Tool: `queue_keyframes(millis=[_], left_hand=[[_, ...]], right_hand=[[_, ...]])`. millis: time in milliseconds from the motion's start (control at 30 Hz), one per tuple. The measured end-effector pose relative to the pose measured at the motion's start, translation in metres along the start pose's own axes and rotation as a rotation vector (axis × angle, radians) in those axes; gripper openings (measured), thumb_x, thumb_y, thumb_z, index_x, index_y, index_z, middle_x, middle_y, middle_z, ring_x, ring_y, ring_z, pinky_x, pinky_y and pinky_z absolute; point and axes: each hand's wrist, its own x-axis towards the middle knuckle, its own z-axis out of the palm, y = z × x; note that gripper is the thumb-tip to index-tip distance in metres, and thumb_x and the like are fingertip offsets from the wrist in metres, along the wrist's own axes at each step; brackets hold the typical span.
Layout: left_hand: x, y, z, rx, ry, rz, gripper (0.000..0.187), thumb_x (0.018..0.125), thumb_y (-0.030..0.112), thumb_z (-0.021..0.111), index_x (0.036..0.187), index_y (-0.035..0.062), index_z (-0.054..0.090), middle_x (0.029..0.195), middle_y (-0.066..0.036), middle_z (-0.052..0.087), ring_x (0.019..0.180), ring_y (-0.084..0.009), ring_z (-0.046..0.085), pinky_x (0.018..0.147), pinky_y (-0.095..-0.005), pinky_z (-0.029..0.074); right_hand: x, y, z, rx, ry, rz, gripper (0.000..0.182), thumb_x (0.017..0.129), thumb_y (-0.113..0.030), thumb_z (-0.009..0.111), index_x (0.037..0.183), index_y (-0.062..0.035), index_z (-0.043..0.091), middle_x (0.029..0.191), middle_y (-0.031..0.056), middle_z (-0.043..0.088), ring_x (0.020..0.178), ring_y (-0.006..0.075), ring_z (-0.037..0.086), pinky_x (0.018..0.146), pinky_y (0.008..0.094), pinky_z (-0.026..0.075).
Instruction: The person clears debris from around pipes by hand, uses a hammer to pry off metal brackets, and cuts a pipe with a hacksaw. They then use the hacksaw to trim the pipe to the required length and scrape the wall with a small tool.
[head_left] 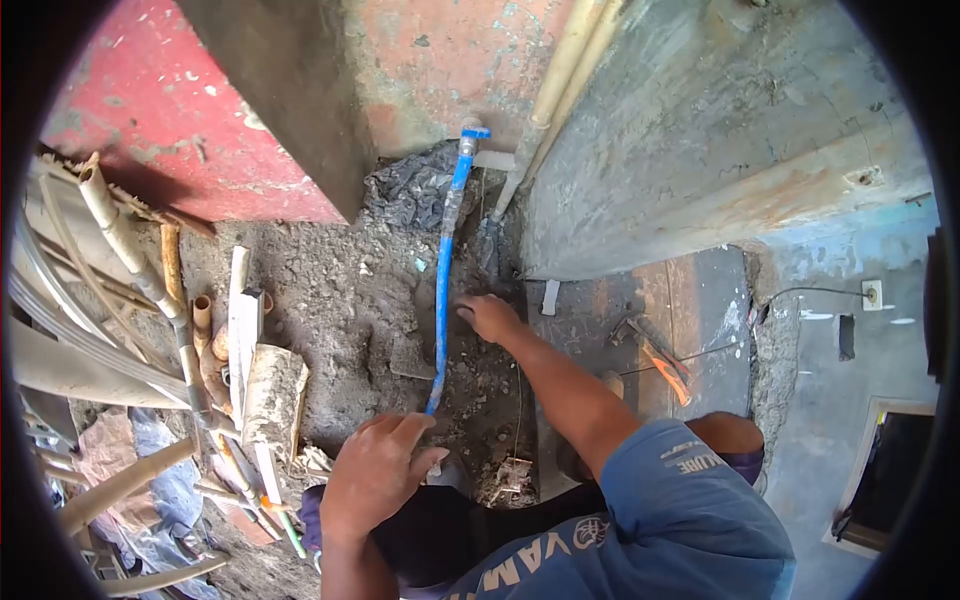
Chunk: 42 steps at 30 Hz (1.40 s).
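Observation:
A blue pipe (442, 290) runs down from a blue-handled valve (475, 131) at the wall. My left hand (372, 470) is closed at the pipe's lower end, its fingers curled there; they partly hide that end. Just right of the pipe, my right hand (489, 319) reaches down to the loose dirt. Its thumb and forefinger are slightly apart, and I see nothing between them; the other fingers are mostly hidden. Crumpled dark plastic (412, 188) lies behind the pipe, near the wall.
Old pipes and bamboo poles (130, 235) crowd the left side, beside a broken cylindrical chunk (273, 395). An orange-handled tool (665, 370) lies on a dark board (690, 300) to the right. Beige pipes (563, 75) run down the back wall. A concrete wall (690, 140) stands at right.

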Motion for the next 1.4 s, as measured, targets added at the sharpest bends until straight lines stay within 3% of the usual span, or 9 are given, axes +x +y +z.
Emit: queue_keyframes(millis=[233, 400, 467, 700, 967, 1100, 1133, 1200, 1400], left_hand=[[0.009, -0.001, -0.005, -0.019, -0.041, -0.023, 0.026, 0.078, 0.015, 0.076, 0.099, 0.0026, 0.066, 0.079, -0.015, 0.063, 0.068, -0.0274, 0.064, 0.062, -0.0359, 0.049], [0.018, 0.005, -0.008, -0.210, -0.312, 0.105, 0.019, 0.079, 0.017, 0.075, 0.089, 0.0020, 0.068, 0.077, -0.013, 0.066, 0.065, -0.0256, 0.065, 0.060, -0.0353, 0.050], [0.017, 0.010, -0.004, -0.269, -0.398, 0.096, 0.019, 0.080, 0.020, 0.075, 0.085, 0.0030, 0.068, 0.078, -0.013, 0.066, 0.064, -0.0263, 0.065, 0.061, -0.0367, 0.051], [0.030, 0.029, 0.001, -0.334, -0.048, 0.131, 0.024, 0.077, 0.011, 0.077, 0.094, -0.0013, 0.066, 0.093, -0.016, 0.068, 0.085, -0.0307, 0.066, 0.076, -0.0378, 0.051], [0.276, 0.032, 0.041, -0.619, 0.126, -0.022, 0.026, 0.083, 0.007, 0.066, 0.106, -0.0042, 0.063, 0.097, -0.009, 0.067, 0.089, -0.0137, 0.061, 0.082, -0.0283, 0.049], [0.362, 0.006, 0.150, -0.650, 0.295, -0.068, 0.037, 0.080, 0.007, 0.055, 0.116, 0.0023, 0.066, 0.110, -0.017, 0.068, 0.103, -0.0295, 0.065, 0.092, -0.0338, 0.048], [0.373, 0.000, 0.169, -0.626, 0.340, -0.122, 0.038, 0.081, 0.006, 0.051, 0.115, 0.0033, 0.066, 0.111, -0.017, 0.068, 0.104, -0.0318, 0.064, 0.094, -0.0353, 0.047], [0.382, -0.013, 0.189, -0.634, 0.292, -0.207, 0.049, 0.082, 0.007, 0.046, 0.130, 0.0036, 0.056, 0.123, -0.020, 0.061, 0.118, -0.0354, 0.056, 0.103, -0.0363, 0.040], [0.423, -0.030, 0.216, -0.976, 0.335, -0.114, 0.072, 0.083, 0.006, 0.044, 0.149, -0.0040, 0.018, 0.155, -0.025, 0.019, 0.145, -0.0324, 0.018, 0.118, -0.0321, 0.015]], right_hand=[[-0.045, -0.067, -0.028, 0.132, 0.998, 0.186, 0.012, 0.090, -0.016, 0.056, 0.089, -0.0060, 0.063, 0.081, 0.0135, 0.065, 0.075, 0.0358, 0.063, 0.068, 0.0448, 0.051], [-0.018, -0.235, -0.099, 0.464, 0.756, -0.354, 0.012, 0.087, -0.014, 0.061, 0.092, -0.0041, 0.065, 0.070, 0.0108, 0.062, 0.063, 0.0311, 0.063, 0.059, 0.0419, 0.051], [-0.013, -0.283, -0.130, 0.352, 0.153, -0.279, 0.023, 0.090, -0.021, 0.061, 0.103, -0.0027, 0.063, 0.073, 0.0122, 0.063, 0.065, 0.0304, 0.063, 0.057, 0.0416, 0.050], [0.004, -0.109, -0.101, 0.453, 1.002, 0.263, 0.029, 0.090, -0.018, 0.064, 0.111, 0.0001, 0.057, 0.094, 0.0175, 0.060, 0.083, 0.0302, 0.062, 0.075, 0.0405, 0.051], [-0.038, -0.105, -0.175, 0.122, 1.487, -0.169, 0.029, 0.086, -0.006, 0.063, 0.111, 0.0008, 0.050, 0.109, 0.0169, 0.049, 0.104, 0.0309, 0.047, 0.091, 0.0425, 0.038], [-0.078, -0.127, -0.305, 0.107, 2.082, -0.162, 0.028, 0.097, -0.017, 0.051, 0.117, 0.0036, 0.050, 0.109, 0.0185, 0.048, 0.098, 0.0277, 0.052, 0.087, 0.0420, 0.042], [-0.098, -0.097, -0.339, -0.883, 1.967, -0.145, 0.029, 0.100, -0.021, 0.046, 0.117, 0.0022, 0.053, 0.106, 0.0171, 0.051, 0.094, 0.0282, 0.056, 0.075, 0.0365, 0.049], [-0.103, -0.114, -0.389, 0.020, 2.058, -0.597, 0.031, 0.102, -0.027, 0.045, 0.117, -0.0021, 0.056, 0.102, 0.0127, 0.054, 0.089, 0.0228, 0.057, 0.067, 0.0313, 0.050], [-0.086, -0.105, -0.412, -0.704, 1.916, -0.473, 0.025, 0.089, -0.013, 0.064, 0.105, 0.0036, 0.056, 0.098, 0.0093, 0.057, 0.086, 0.0143, 0.059, 0.078, 0.0210, 0.049]])
